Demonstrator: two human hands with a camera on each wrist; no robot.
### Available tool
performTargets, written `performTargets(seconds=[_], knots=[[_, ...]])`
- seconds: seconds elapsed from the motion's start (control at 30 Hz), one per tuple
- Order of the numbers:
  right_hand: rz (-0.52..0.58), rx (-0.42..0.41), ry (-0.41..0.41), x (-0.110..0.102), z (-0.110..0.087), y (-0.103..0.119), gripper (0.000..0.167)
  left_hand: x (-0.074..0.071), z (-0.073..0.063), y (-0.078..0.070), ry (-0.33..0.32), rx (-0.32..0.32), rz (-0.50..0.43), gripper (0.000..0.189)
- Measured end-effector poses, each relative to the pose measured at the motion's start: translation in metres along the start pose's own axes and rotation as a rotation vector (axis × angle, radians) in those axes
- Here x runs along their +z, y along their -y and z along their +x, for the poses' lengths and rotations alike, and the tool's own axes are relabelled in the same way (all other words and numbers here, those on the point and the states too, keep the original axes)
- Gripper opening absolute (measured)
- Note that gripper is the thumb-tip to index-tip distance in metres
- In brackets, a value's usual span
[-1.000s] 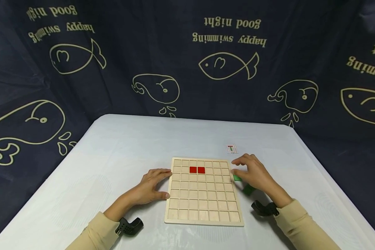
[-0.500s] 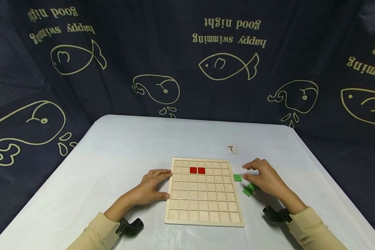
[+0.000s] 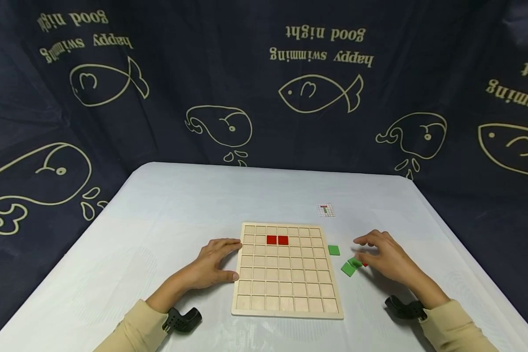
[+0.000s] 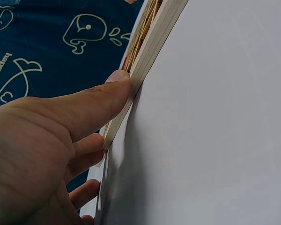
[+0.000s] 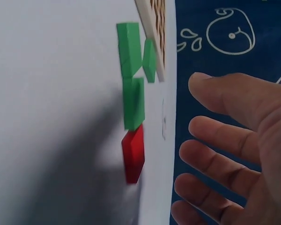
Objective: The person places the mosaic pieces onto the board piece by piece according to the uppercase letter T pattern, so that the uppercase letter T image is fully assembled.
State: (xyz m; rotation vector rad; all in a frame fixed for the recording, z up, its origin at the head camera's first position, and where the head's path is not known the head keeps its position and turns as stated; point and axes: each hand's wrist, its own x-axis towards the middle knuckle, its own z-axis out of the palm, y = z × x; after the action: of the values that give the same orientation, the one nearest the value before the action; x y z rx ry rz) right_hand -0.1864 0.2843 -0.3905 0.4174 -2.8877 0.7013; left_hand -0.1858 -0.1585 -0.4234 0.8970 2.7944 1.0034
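Observation:
A square wooden grid board (image 3: 286,281) lies on the table, with two red tiles (image 3: 277,240) side by side in its second row from the far edge. My left hand (image 3: 209,266) touches the board's left edge with thumb and fingertips; in the left wrist view, the thumb (image 4: 98,103) meets the wooden rim. On the other side, my right hand (image 3: 387,256) hovers with fingers spread and holds nothing. Beneath and left of it are a red tile (image 5: 134,154) and two green tiles (image 3: 348,269) in a row. Another green tile (image 3: 334,250) lies by the board's right edge.
A small pattern card (image 3: 326,210) showing a red and green T lies beyond the board's far right corner. White cloth covers the table (image 3: 180,195). Behind it hangs a dark curtain (image 3: 264,137) printed with fish and whales.
My right hand has drawn back rightward from the board's edge and the lone green tile, uncovering the green tiles and part of the red one. The left hand has stayed put.

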Motion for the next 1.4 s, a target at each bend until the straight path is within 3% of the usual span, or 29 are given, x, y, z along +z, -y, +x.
performTargets(seconds=[0.4,0.83,1.4], knots=[[-0.033,-0.054,-0.003,0.0,-0.009,-0.015,0.029,-0.002,0.0,-0.003,0.017,-0.021,-0.014,0.07],[-0.043,-0.026,0.069,0.001,-0.012,-0.025,0.035,-0.001,0.001,0.0,0.021,-0.017,-0.011,0.071],[-0.076,-0.067,0.071,0.003,-0.012,-0.028,0.034,0.0,0.001,0.001,0.016,-0.021,-0.016,0.071]])
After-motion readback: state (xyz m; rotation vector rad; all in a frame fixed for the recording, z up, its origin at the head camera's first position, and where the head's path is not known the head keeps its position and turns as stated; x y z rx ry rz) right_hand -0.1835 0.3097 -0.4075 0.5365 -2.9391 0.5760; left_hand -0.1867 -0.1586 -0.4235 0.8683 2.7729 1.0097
